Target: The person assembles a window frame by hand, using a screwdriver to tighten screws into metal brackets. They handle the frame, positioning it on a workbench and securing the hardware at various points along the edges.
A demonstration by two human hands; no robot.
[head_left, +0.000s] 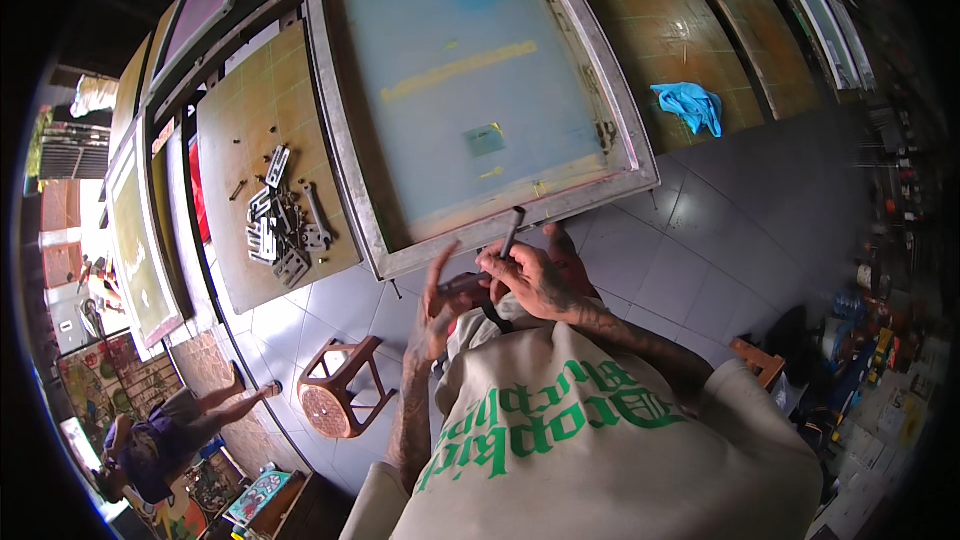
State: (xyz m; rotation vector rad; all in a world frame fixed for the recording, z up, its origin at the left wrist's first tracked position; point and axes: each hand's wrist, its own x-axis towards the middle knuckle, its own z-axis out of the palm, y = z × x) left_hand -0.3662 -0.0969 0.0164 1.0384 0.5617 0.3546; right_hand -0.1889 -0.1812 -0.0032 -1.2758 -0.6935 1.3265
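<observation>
In front of my shirt, close to the near edge of a large framed screen (450,155), my two hands are side by side. The fingers of my right hand (535,282) are closed round a slim dark grey rod (513,230), which tilts upward with its blunt tip above the knuckles. My left hand (436,310) has its index finger raised. Against its lower fingers lies a dark rounded piece (465,284); its kind and far end are hidden between the hands.
A board at left (225,250) bears a pile of metal plates (268,227), a wrench (315,208) and loose bolts. A blue cloth (688,107) lies on the right board (655,25). A brown plastic stool (328,410) stands on the tiled floor (640,265). Another person (155,455) is at far left.
</observation>
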